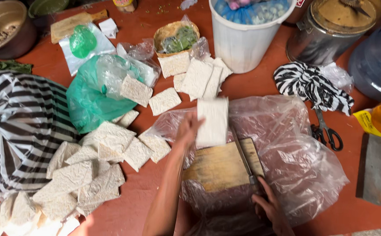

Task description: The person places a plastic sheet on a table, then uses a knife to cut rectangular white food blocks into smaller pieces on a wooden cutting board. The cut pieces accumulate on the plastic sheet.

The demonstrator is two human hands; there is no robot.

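My left hand (187,129) holds up a pale rectangular tempeh block (212,121) above the far edge of a wooden cutting board (216,168). My right hand (269,205) grips the handle of a knife (244,161), whose blade rests flat on the board's right side. The board lies on a clear plastic sheet (295,153). Several wrapped tempeh blocks (94,170) are heaped to the left, and more (194,78) lie beyond the board.
A white bucket (243,43), a metal pot (326,30) and a water jug (376,61) stand at the back. Scissors (326,131), a striped cloth (313,85), a sharpening stone (371,168), a green plastic bag (87,100) and a striped bag (15,126) surround the board.
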